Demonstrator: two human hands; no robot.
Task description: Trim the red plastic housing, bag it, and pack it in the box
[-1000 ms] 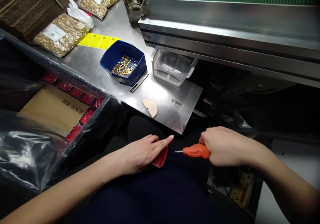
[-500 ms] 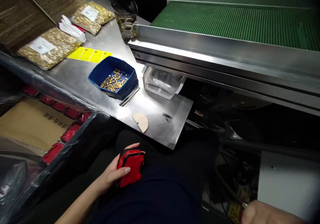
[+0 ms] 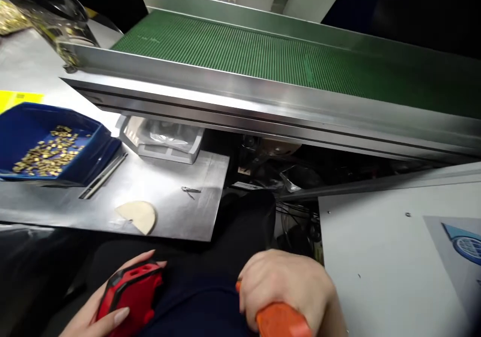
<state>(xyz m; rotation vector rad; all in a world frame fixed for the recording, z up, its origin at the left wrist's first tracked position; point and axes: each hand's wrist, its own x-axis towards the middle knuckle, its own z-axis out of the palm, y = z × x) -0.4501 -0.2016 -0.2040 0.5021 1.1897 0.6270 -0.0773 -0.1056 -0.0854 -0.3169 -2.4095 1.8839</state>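
Note:
My left hand [image 3: 101,309] is wrapped round a red plastic casing with black edges [image 3: 136,297], thumb across its face, low at the left over my lap. To the right of it, my right hand [image 3: 287,284] is closed in a fist on an orange tool [image 3: 281,321]. Most of that tool is hidden by the fingers and the frame's bottom edge, so its kind does not show. On the metal table [image 3: 169,182] above my left hand lie a pale half-round disc [image 3: 140,215], a pair of tweezers [image 3: 103,176] and a small nail clipper [image 3: 191,191].
A blue bin [image 3: 88,159] of small brass pieces stands on the table's left. A grey tray [image 3: 165,152] with a clear bag sits partly under the green conveyor [image 3: 233,51]. To the right is a white panel [image 3: 376,247]; a dark bottle [image 3: 48,6] stands at upper left.
The view has swung right. My right hand has come from the lower right edge to in front of my lap, with the orange tool now visible in it. The left hand still holds the red casing.

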